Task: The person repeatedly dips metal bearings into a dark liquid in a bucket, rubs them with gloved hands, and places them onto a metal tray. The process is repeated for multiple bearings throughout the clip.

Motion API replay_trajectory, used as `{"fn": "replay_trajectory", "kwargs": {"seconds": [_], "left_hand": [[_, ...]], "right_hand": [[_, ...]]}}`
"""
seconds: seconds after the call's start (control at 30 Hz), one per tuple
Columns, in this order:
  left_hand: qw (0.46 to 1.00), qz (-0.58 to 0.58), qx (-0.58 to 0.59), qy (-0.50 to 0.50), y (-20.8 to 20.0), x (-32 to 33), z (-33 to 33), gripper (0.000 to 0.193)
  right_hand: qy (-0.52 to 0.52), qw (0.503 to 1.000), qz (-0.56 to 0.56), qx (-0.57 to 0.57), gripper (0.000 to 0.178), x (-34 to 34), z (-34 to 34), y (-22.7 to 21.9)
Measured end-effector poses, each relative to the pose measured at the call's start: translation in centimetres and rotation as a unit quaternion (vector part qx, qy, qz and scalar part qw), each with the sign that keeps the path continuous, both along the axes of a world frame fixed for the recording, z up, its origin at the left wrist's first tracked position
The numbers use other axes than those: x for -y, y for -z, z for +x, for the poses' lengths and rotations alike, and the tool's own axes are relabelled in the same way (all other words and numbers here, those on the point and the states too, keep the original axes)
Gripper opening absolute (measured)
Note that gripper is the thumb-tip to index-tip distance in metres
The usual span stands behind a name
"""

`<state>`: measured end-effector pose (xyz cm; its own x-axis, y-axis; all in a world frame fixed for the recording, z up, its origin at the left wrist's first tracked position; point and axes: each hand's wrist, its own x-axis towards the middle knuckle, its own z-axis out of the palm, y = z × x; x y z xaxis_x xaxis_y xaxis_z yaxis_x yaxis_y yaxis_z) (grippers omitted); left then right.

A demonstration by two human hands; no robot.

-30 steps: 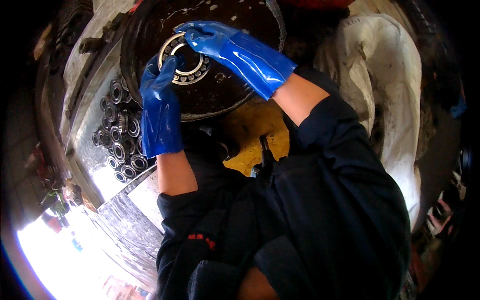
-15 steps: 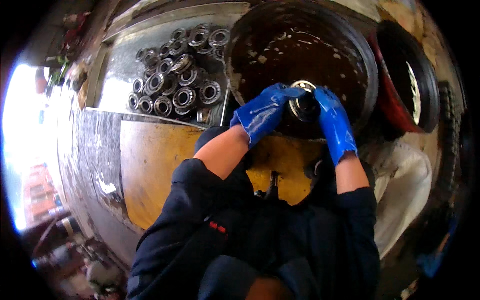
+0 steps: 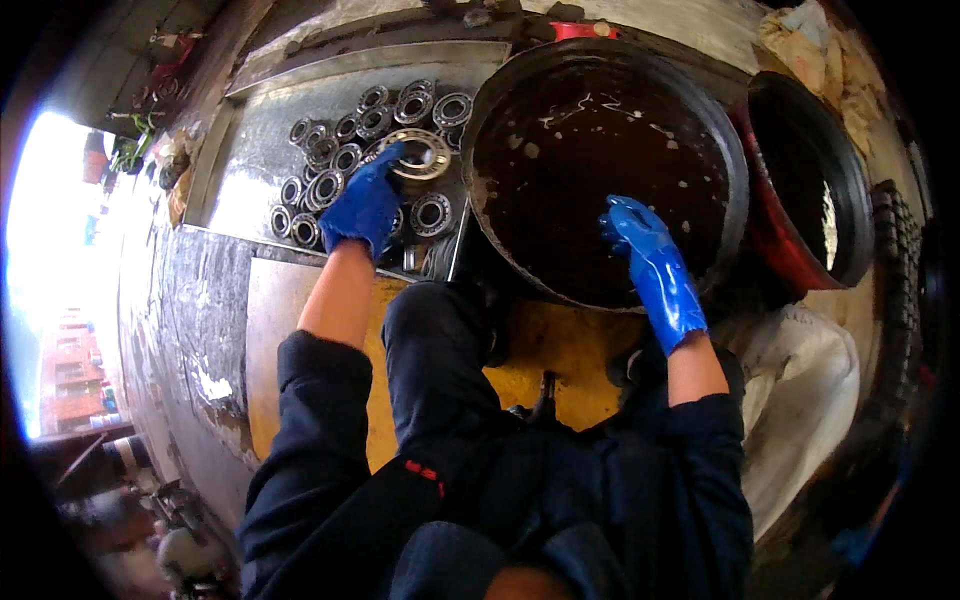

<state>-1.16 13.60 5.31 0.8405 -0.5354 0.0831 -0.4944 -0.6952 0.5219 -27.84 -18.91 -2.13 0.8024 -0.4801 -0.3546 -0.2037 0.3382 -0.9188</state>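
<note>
My left hand (image 3: 362, 205), in a blue rubber glove, grips the near-left edge of a large ball bearing (image 3: 420, 153). The bearing is held over a shallow metal tray (image 3: 270, 95), where several steel bearings (image 3: 432, 214) are heaped together; it hides some of them. My right hand (image 3: 640, 238), in a wet blue glove, hangs over the near right part of a big round tub (image 3: 735, 190). Nothing shows in it, and its fingers are loosely stretched. Dark liquid (image 3: 590, 140) with pale flecks floating on it lies in the tub.
To the tub's right leans a red drum (image 3: 765, 200) with a dark rim. A white sack (image 3: 815, 370) sits by my right arm. Under my legs is a yellow board (image 3: 320, 340). A red object (image 3: 583, 31) lies behind the tub.
Both hands held the bearing over the tub before. My left hand has carried it left over the tray; my right hand has let go and stays over the tub.
</note>
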Motion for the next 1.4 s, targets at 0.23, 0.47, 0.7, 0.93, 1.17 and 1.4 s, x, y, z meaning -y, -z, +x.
{"fn": "replay_trajectory", "kwargs": {"seconds": [0.23, 0.47, 0.7, 0.93, 1.17, 1.4], "left_hand": [[1.0, 0.012, 0.0, 0.022, 7.8, -3.3, 7.9, 0.046], [0.946, -0.301, -0.07, 0.1, 0.2, 11.4, -4.1, 0.043], [0.774, -0.537, -0.331, -0.054, -1.5, 15.4, -4.7, 0.046], [0.745, -0.571, -0.339, -0.069, 1.3, 12.3, 0.8, 0.043], [0.619, -0.588, -0.49, -0.177, 0.7, 15.8, 2.4, 0.044], [0.585, -0.57, -0.532, -0.224, 0.0, 15.1, 2.5, 0.039]], "right_hand": [[0.007, 1.0, 0.015, -0.01, 0.047, -0.6, 1.0, 1.6], [0.046, 0.992, 0.113, 0.029, 0.042, 4.1, -2.5, 6.0], [0.147, 0.979, -0.045, -0.135, 0.058, 11.2, 0.6, 1.0], [0.138, 0.971, -0.034, -0.192, 0.048, 18.7, 10.2, 10.6], [0.12, 0.981, 0.023, -0.149, 0.029, 26.7, 16.3, 18.5], [-0.075, 0.957, -0.195, -0.203, 0.04, 19.1, 24.7, 12.5]]}}
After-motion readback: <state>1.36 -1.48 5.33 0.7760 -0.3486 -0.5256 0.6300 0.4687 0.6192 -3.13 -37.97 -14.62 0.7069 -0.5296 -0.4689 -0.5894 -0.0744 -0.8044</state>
